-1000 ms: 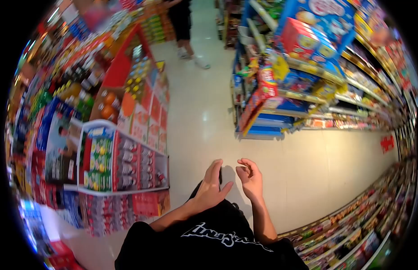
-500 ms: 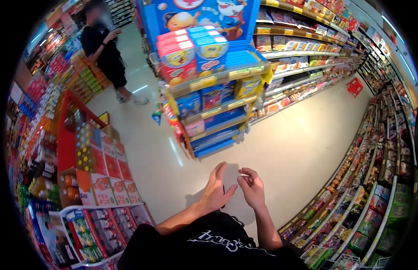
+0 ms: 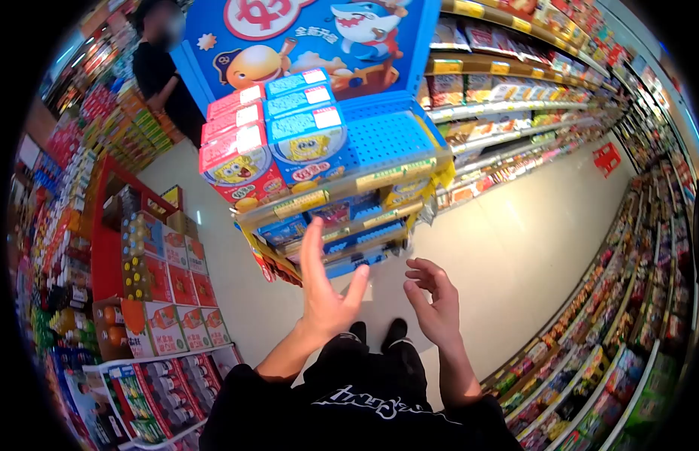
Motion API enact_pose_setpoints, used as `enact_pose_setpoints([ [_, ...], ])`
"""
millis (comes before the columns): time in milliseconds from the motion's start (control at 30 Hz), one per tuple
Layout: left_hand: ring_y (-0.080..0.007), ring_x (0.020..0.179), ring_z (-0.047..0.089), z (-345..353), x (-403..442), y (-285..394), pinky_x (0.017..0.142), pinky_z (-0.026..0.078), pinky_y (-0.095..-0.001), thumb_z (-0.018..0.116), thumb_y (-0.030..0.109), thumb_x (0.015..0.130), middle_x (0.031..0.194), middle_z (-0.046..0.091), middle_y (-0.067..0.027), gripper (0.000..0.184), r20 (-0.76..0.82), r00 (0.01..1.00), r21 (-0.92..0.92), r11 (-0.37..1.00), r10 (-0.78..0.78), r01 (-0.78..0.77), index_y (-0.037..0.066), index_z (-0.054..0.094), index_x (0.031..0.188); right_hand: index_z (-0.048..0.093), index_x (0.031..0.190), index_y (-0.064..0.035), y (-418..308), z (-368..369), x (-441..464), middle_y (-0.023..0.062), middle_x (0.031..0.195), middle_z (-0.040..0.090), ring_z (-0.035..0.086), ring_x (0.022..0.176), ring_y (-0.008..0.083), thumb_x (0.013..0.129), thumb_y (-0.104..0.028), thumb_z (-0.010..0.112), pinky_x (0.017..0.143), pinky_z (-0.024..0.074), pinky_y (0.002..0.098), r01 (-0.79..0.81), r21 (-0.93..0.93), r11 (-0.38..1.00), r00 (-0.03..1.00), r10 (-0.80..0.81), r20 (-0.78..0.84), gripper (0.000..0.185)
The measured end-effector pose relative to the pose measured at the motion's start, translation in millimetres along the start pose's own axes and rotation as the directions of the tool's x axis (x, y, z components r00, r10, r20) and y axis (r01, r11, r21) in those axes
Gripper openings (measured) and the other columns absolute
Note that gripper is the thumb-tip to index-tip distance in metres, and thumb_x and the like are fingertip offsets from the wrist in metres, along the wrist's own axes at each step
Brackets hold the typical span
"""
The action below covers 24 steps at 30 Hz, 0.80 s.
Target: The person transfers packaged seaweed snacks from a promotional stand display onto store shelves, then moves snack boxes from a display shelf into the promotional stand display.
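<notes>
We note: left hand (image 3: 324, 297) hides part of stand's lower shelves (image 3: 379, 219) | display board (image 3: 310, 51), beyond it: top cropped | shelf goods (image 3: 590, 331) right of right hand (image 3: 438, 301): unreadable.

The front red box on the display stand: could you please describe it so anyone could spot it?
Find the blue display stand with a shark picture. On its top shelf, red boxes stand left of blue boxes. The front red box alone of the reds shows its full yellow cartoon face.

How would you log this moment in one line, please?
left hand: empty, in front of display stand | right hand: empty, fingers curled | red boxes, blue boxes: side by side on stand
</notes>
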<state>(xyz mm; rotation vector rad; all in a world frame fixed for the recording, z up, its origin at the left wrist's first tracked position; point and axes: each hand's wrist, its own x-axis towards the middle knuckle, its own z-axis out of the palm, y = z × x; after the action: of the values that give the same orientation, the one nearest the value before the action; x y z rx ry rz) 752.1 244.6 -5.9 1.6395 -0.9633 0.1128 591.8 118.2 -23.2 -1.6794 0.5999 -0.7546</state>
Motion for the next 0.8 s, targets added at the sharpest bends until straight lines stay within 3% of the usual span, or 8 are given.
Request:
enact_pose_setpoints([
  [133, -0.0353, 0.148, 0.036, -7.8, 45.5, 4.2, 0.121, 0.031, -0.0486, 0.072, 0.006, 0.09, 0.162, 0.03, -0.0239, 0.085, -0.2, 0.979, 0.129, 0.991, 0.045, -0.02, -0.006, 0.022, 0.158, 0.059, 0.134, 0.0001, -40.3, 8.2, 71.5, 0.0161, 0.127, 0.068, 0.068, 0.11, 0.0287, 0.091, -0.006, 0.074, 0.096, 0.0538, 0.0392, 0.289, -0.182, 0.94, 0.952, -0.262, 0.158, 0.045],
  [233, -0.0381, 0.147, 0.036, -0.8, 66.1, 8.2, 0.121, 0.03, -0.0483, 0.072, 0.007, 0.09, 0.161, 0.031, -0.0263, 0.085, -0.3, 0.953, 0.221, 0.975, 0.039, 0.029, -0.008, 0.022, 0.158, 0.055, 0.139, 0.0021, -65.9, 27.3, 127.5, 0.0215, 0.13, 0.065, 0.065, 0.115, 0.0342, 0.09, -0.005, 0.074, 0.1, 0.051, 0.0426, 0.53, -0.114, 0.84, 0.84, -0.502, 0.206, 0.053],
  [333, -0.0449, 0.144, 0.037, 12.0, 81.4, 8.2, 0.12, 0.03, -0.0492, 0.073, 0.009, 0.089, 0.156, 0.033, -0.0308, 0.086, -0.368, 0.929, 0.273, 0.959, 0.03, 0.078, -0.01, 0.023, 0.156, 0.049, 0.145, 0.0045, -75.2, 47.0, 169.0, 0.0252, 0.141, 0.055, 0.059, 0.124, 0.0352, 0.09, -0.004, 0.073, 0.101, 0.0495, 0.0422, 0.635, 0.03, 0.772, 0.745, -0.622, 0.239, 0.06],
  [567, -0.0446, 0.134, 0.046, 48.5, 106.4, 14.8, 0.113, 0.038, -0.0475, 0.076, 0.008, 0.084, 0.147, 0.041, -0.0304, 0.083, -0.552, 0.831, 0.434, 0.876, 0.074, 0.21, -0.011, 0.032, 0.152, 0.033, 0.154, 0.0069, -74.6, 50.4, 212.5, 0.0274, 0.152, 0.039, 0.046, 0.136, 0.0379, 0.088, -0.007, 0.076, 0.107, 0.0436, 0.0453, 0.506, 0.186, 0.842, 0.726, -0.533, 0.435, 0.08],
  [633, -0.0427, 0.131, 0.049, 55.3, 114.5, 22.7, 0.111, 0.041, -0.0458, 0.076, 0.007, 0.083, 0.144, 0.043, -0.0286, 0.079, -0.572, 0.813, 0.464, 0.859, 0.103, 0.217, -0.01, 0.037, 0.15, 0.023, 0.158, 0.006, -71.6, 42.4, 216.3, 0.0225, 0.153, 0.04, 0.043, 0.141, 0.0334, 0.088, -0.006, 0.075, 0.117, 0.033, 0.0451, 0.391, 0.241, 0.888, 0.761, -0.459, 0.459, 0.089],
  [667, -0.0417, 0.129, 0.05, 59.4, 118.2, 26.9, 0.11, 0.042, -0.045, 0.076, 0.006, 0.083, 0.142, 0.045, -0.0277, 0.078, -0.581, 0.805, 0.478, 0.85, 0.117, 0.222, -0.01, 0.04, 0.149, 0.017, 0.159, 0.0071, -69.8, 41.0, 218.0, 0.0244, 0.157, 0.036, 0.039, 0.144, 0.0346, 0.087, -0.007, 0.074, 0.122, 0.0241, 0.0473, 0.304, 0.391, 0.869, 0.759, -0.469, 0.452, 0.093],
  [700, -0.0352, 0.126, 0.052, 66.7, 122.0, 28.7, 0.109, 0.042, -0.0431, 0.077, 0.007, 0.082, 0.139, 0.048, -0.0248, 0.073, -0.618, 0.777, 0.455, 0.861, 0.121, 0.227, -0.01, 0.046, 0.145, 0.018, 0.159, 0.007, -70.2, 36.3, 219.6, 0.0251, 0.157, 0.035, 0.039, 0.144, 0.035, 0.086, -0.007, 0.073, 0.122, 0.0243, 0.0475, 0.295, 0.408, 0.864, 0.755, -0.473, 0.455, 0.093],
  [800, -0.0363, 0.124, 0.054, 75.4, 127.7, 46.9, 0.106, 0.044, -0.0429, 0.079, 0.008, 0.081, 0.136, 0.049, -0.0264, 0.073, -0.601, 0.766, 0.509, 0.848, 0.229, 0.146, -0.011, 0.046, 0.144, 0.02, 0.159, 0.0084, -82.3, 26.6, 223.6, 0.0285, 0.159, 0.031, 0.039, 0.143, 0.0385, 0.082, -0.011, 0.071, 0.121, 0.0268, 0.0489, 0.25, 0.537, 0.806, 0.74, -0.517, 0.43, 0.095],
])
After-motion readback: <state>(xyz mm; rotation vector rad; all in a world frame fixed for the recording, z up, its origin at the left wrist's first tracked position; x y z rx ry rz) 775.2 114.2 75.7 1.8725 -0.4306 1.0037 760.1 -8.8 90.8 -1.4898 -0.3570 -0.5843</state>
